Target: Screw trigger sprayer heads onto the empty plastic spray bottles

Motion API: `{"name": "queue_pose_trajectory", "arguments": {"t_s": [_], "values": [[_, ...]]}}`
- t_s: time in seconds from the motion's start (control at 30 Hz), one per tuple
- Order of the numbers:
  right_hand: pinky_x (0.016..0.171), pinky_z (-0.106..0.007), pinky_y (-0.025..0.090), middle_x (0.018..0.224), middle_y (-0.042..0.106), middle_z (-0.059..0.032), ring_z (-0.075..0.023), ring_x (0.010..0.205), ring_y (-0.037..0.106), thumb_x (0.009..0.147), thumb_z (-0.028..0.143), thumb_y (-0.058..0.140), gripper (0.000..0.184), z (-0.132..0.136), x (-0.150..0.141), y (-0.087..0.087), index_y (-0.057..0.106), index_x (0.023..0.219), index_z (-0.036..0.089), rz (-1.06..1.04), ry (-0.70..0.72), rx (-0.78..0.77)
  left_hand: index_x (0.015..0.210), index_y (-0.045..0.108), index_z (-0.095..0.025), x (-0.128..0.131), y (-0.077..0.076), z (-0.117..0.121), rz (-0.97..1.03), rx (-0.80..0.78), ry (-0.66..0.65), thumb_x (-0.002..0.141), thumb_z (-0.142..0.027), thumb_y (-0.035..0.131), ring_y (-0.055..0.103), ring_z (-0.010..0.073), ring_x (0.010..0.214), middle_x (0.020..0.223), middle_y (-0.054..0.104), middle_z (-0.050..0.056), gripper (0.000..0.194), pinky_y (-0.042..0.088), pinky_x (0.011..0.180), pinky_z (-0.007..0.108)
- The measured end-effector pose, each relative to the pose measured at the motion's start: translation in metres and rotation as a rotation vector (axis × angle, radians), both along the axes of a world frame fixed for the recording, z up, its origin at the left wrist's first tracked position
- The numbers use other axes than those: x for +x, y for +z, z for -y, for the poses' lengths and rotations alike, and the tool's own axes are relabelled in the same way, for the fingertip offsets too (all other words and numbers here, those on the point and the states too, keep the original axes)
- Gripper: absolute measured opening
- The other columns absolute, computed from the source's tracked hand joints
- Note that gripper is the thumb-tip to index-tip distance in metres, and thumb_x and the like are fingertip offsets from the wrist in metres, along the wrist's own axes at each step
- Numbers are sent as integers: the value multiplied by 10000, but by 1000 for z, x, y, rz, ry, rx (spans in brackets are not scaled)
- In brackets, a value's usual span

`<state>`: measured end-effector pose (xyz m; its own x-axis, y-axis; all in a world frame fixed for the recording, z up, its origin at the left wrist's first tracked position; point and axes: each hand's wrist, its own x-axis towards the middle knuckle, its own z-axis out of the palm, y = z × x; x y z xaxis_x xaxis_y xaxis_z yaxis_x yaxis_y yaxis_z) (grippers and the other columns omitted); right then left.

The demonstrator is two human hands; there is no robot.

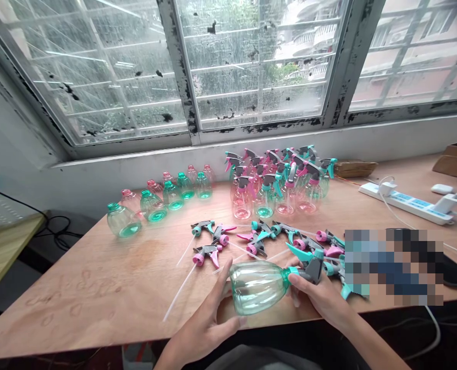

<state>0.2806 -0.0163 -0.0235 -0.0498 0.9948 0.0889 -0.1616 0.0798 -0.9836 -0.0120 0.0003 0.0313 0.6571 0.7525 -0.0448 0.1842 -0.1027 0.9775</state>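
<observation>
The green bottle (257, 288) lay on its side in the air, just above the near edge of the table (97, 288), with its base toward the left hand (213, 318) and its neck toward the right hand (309, 290). That sideways hold probably kept both ends within easy reach. The left hand was spread wide in a loose curve, fingers and thumb on opposite sides of the base; how firmly it pressed could not be told. The right hand was closed around the turquoise collar (293, 276) of a spray head (313, 267), its thumb laid along the near side, likely to keep head and neck in line.

Loose spray heads (205, 253) lay scattered just beyond the hands, presumably for quick picking. Open-mouthed bottles (122, 223) stood at the far left and bottles with heads on (242, 200) stood close together to their right, an arrangement that seemed to keep the two kinds apart.

The held bottle was see-through and pale green, with soft ridges along a rounded body that narrowed to the neck. Its head had a grey body and a turquoise trigger (300, 252) pointing up and left. No liquid showed inside.
</observation>
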Motion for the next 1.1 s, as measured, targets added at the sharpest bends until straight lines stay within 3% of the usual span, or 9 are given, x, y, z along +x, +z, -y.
{"name": "queue_pose_trajectory", "arguments": {"t_s": [0.1,0.23,0.43,0.63,0.8,0.93,1.1], "values": [[585,-281,485,526,666,-6,-157,522,610,918,497,729,459,1,-2,7,655,577,198,63,18,14,1633,-25,-378,-1,-2,0,19,-8,0,933,-397,717,180,307,1589,1735,178,44,1020,160,1297,507],[601,-286,482,536,669,-6,-159,532,604,908,503,736,439,3,-3,14,667,598,200,93,38,24,1638,75,-364,-3,-5,-1,49,-25,-5,940,-464,689,106,314,1601,1744,117,38,934,149,1297,515],[580,-286,490,533,670,9,-156,515,600,922,491,724,392,2,-3,8,652,663,207,34,20,10,1620,102,-448,-1,-3,1,35,-9,6,912,-355,752,213,300,1582,1735,180,5,965,194,1291,499],[576,-281,502,538,682,24,-153,507,609,924,475,733,304,2,-2,7,666,786,212,9,15,6,1636,34,-387,1,-1,0,106,-56,-11,926,-385,730,241,312,1572,1726,215,55,994,212,1283,520],[596,-289,516,543,689,19,-154,513,614,923,476,736,307,2,-2,6,678,771,215,10,9,1,1630,171,-368,-1,-1,-1,95,-58,-22,924,-356,737,262,300,1564,1720,234,47,905,219,1285,479],[579,-291,517,536,676,7,-149,503,605,928,488,724,415,1,-1,1,640,631,211,-1,15,0,1633,65,-401,-4,-5,-1,33,-39,3,910,-278,745,326,285,1538,1709,262,45,1000,248,1272,470],[553,-274,508,523,678,12,-147,502,606,924,475,735,365,-1,-1,-2,663,687,206,8,1,-2,1635,12,-393,-4,-6,-2,10,-34,10,899,-283,753,320,283,1539,1712,257,37,1050,252,1271,441]]}}
